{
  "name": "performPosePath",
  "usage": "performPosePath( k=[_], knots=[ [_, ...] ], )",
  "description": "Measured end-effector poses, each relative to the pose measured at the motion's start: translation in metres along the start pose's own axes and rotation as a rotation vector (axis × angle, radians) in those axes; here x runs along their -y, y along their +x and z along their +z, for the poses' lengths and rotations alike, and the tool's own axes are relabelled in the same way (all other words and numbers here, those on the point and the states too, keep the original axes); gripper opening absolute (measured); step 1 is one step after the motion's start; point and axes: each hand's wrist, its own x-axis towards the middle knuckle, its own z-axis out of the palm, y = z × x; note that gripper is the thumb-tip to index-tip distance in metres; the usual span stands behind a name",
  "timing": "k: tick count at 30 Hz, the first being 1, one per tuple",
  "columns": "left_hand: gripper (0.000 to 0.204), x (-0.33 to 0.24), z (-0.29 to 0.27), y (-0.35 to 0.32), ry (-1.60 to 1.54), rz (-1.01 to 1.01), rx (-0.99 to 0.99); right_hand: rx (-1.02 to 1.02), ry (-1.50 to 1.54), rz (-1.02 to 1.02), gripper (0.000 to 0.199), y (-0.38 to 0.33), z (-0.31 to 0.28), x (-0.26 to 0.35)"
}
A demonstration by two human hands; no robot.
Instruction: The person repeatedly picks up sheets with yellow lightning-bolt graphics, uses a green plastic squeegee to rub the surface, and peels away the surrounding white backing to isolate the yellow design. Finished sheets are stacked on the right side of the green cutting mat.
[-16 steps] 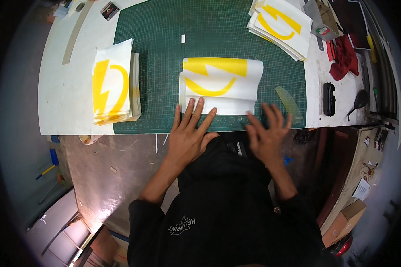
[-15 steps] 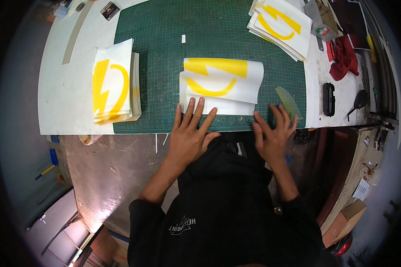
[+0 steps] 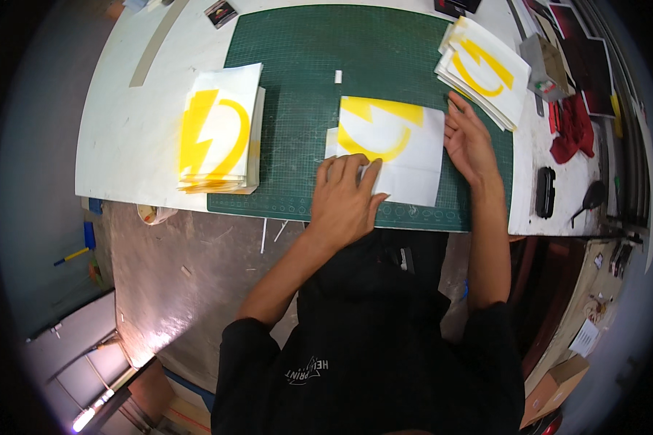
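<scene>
A white sheet with yellow print (image 3: 406, 163) lies folded over on a green cutting mat (image 3: 290, 145) in front of me. My left hand (image 3: 347, 190) rests on its lower left part, fingertips pressing the surface and holding nothing. Beside the sheet's right edge is my right hand (image 3: 470, 141), turned on its side, index finger raised and the others loosely bent. Its fingertips are at or close to the edge; contact cannot be made out. At the sheet's left side a narrow strip of a lower layer (image 3: 331, 141) shows.
A stack of similar printed sheets (image 3: 218, 134) lies on the left, another stack (image 3: 486, 72) at the far right. Further right are a grey metal box (image 3: 544, 67), a red cloth (image 3: 573, 130), a black case (image 3: 545, 192) and a dark round-headed tool (image 3: 593, 196).
My right hand has moved up from the mat's near edge to the sheet's right side. The curled sheet now lies flatter. The translucent curved piece is out of sight. The view has shifted.
</scene>
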Motion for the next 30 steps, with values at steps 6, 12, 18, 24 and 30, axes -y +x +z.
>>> performPosePath(
  k=[6, 12, 18, 24, 30],
  knots=[
    [0.072, 0.005, -0.005, 0.006, 0.018, -0.020, 0.110, -0.506, -1.166, -0.446, 0.047, -0.055, 0.056, 0.001],
    [0.086, 0.019, -0.008, 0.020, 0.015, 0.019, 0.125, 0.160, -1.667, -0.895, 0.040, -0.062, 0.058, -0.042],
    [0.121, 0.035, -0.005, 0.036, 0.101, 0.037, 0.275, 0.076, -1.846, -0.673, 0.044, -0.049, 0.050, -0.055],
    [0.163, 0.053, -0.008, 0.071, 0.175, 0.062, 0.397, 0.162, -1.808, -0.746, 0.051, -0.010, 0.081, -0.067],
    [0.170, 0.050, -0.012, 0.074, 0.202, 0.042, 0.417, -0.119, -1.830, -0.575, 0.057, -0.041, 0.020, -0.036]
  ],
)
